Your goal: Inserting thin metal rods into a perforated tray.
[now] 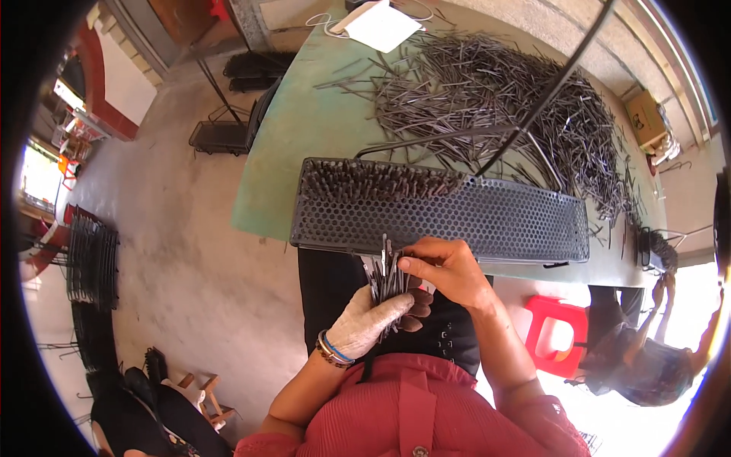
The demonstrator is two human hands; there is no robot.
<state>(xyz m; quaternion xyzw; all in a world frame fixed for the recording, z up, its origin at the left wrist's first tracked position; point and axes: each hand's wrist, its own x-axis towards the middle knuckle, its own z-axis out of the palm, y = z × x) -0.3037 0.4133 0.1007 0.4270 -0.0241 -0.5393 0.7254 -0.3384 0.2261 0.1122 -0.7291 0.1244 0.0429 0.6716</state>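
My left hand (364, 326), in a pale work glove with dark fingers, is closed round a bundle of thin dark metal rods (389, 283) that stands roughly upright. Bare and pinched, my right hand (454, 276) touches the bundle's upper end with thumb and forefinger on the rods. Just beyond both hands lies a long black perforated metal tray (449, 221) with a wire hanger frame (525, 129). Its far left part holds close rows of upright rods (373, 181); holes show bare along the near side and the right.
A large heap of loose rods (487, 95) covers the green table (282, 183) behind the tray. White paper (382, 27) and a cable lie at its far edge. A red stool (554, 335) stands at right, near another person (640, 358). Stacked black racks (91, 259) are at left.
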